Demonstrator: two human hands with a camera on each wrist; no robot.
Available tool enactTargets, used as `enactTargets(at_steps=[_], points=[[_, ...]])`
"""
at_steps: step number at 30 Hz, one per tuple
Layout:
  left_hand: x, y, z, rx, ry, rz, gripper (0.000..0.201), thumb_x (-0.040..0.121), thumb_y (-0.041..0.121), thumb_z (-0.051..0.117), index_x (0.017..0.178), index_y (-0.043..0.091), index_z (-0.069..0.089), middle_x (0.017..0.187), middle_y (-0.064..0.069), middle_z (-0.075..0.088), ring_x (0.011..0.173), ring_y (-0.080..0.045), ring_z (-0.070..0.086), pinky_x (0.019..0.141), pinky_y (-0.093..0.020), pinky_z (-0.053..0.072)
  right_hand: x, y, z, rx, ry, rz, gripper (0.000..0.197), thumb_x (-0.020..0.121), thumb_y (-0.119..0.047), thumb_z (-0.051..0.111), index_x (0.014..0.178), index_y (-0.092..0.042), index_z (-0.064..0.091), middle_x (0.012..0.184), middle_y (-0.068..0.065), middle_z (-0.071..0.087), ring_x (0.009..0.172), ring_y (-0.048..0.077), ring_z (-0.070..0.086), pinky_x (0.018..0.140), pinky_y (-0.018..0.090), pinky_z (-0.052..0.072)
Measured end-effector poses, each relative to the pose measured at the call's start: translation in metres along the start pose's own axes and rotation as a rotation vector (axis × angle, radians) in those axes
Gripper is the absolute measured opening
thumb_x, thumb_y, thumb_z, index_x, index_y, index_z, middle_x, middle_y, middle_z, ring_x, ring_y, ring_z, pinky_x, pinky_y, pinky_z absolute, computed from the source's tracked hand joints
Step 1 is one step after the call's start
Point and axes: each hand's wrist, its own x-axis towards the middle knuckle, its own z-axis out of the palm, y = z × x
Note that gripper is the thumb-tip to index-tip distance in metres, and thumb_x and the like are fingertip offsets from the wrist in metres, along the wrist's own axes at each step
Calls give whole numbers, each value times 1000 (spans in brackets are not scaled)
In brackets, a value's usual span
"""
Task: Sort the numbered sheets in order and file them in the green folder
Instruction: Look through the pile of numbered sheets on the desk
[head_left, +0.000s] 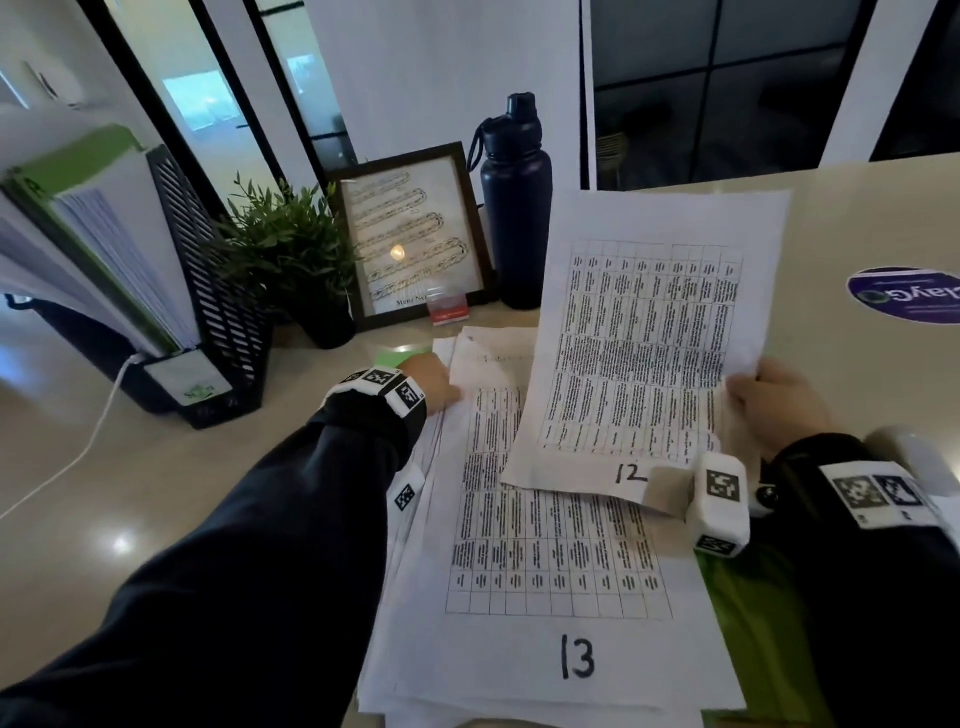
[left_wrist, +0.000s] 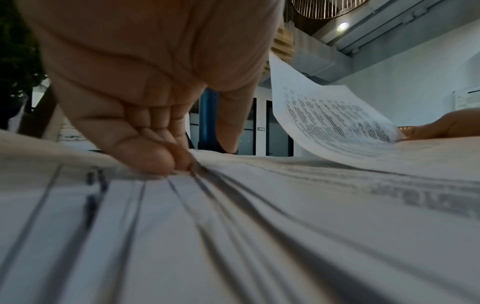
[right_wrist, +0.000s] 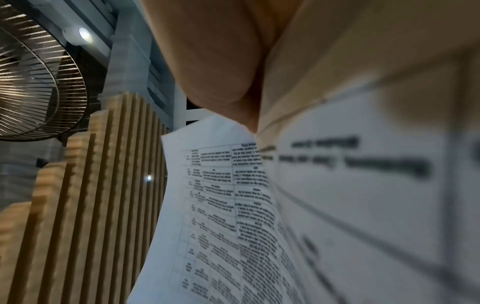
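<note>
A pile of printed table sheets lies on the desk, and its top sheet is marked 13 (head_left: 576, 657). The green folder (head_left: 748, 597) lies under the pile and shows at its right edge. My left hand (head_left: 431, 382) presses its fingertips (left_wrist: 166, 162) and thumb down on the pile's far left part. My right hand (head_left: 779, 400) pinches the right edge of the sheet marked 12 (head_left: 639, 332) and holds it lifted and tilted above the pile. The same raised sheet (left_wrist: 324, 123) curves up in the left wrist view. It fills the right wrist view as sheet 12 (right_wrist: 221, 205) under my thumb (right_wrist: 215, 61).
A dark water bottle (head_left: 514, 208), a framed picture (head_left: 410, 234) and a small potted plant (head_left: 291, 244) stand behind the pile. A black mesh file holder (head_left: 208, 291) with papers stands at the left, a white cable (head_left: 78, 457) beside it. A purple sticker (head_left: 904, 293) marks the beige surface at right.
</note>
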Motion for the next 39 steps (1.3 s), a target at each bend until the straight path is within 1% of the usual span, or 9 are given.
enactTargets(at_steps=[3,7,16,19,22,26,33,36,39], points=[[1,-5,0,16,-6,-52,39,85,29,62,105,-5,61,95,-22,64,88,-34,63,77,-35,50,5,4,4,26,-67,13,21,94,-1,43,100,-9,61,92,10,63,70,18,55,67,24,49],[-2,-2,3,-177,-50,-54,27,83,20,66,91,-4,59,67,-14,56,60,-27,50,58,-30,43,9,10,6,49,-137,35,21,93,-3,46,90,-13,64,98,17,67,81,28,61,91,48,49],[2,-2,4,-251,-13,-4,40,84,15,65,119,24,48,84,-13,65,62,-21,57,50,-24,47,12,12,5,76,-139,17,21,95,-3,43,102,-11,62,83,5,66,65,18,63,62,30,52],[2,-2,3,-233,-18,80,58,84,14,65,135,27,41,118,-19,59,82,-34,62,66,-39,53,13,13,6,61,-143,16,21,94,-5,45,102,-12,63,101,13,68,89,31,65,88,46,51],[1,0,3,-111,-35,181,68,85,15,65,143,22,32,126,-23,52,110,-42,55,89,-43,48,16,17,5,46,-150,22,22,93,-7,46,91,-17,65,105,13,69,95,32,65,94,51,48],[2,3,-1,71,4,232,42,84,24,66,120,12,52,110,-10,59,103,-27,56,83,-30,42,22,23,4,21,-153,13,26,92,-7,45,82,-21,64,104,12,69,100,34,65,95,54,47],[0,3,1,88,-180,183,18,87,28,62,83,11,57,85,-12,62,66,-22,59,66,-32,50,18,19,6,47,-144,21,27,93,-4,44,83,-21,63,102,12,67,100,34,64,96,51,47],[2,4,-4,109,22,219,35,90,32,56,99,-1,62,101,-18,62,93,-31,59,80,-34,44,18,18,6,101,-118,2,24,93,-4,43,92,-16,63,103,11,67,94,30,63,94,46,48],[8,1,-8,-97,268,173,34,92,33,52,87,1,63,86,-13,60,85,-29,58,66,-32,42,22,20,5,170,-27,-11,21,93,-8,46,98,-18,64,95,7,68,84,27,63,85,40,50]])
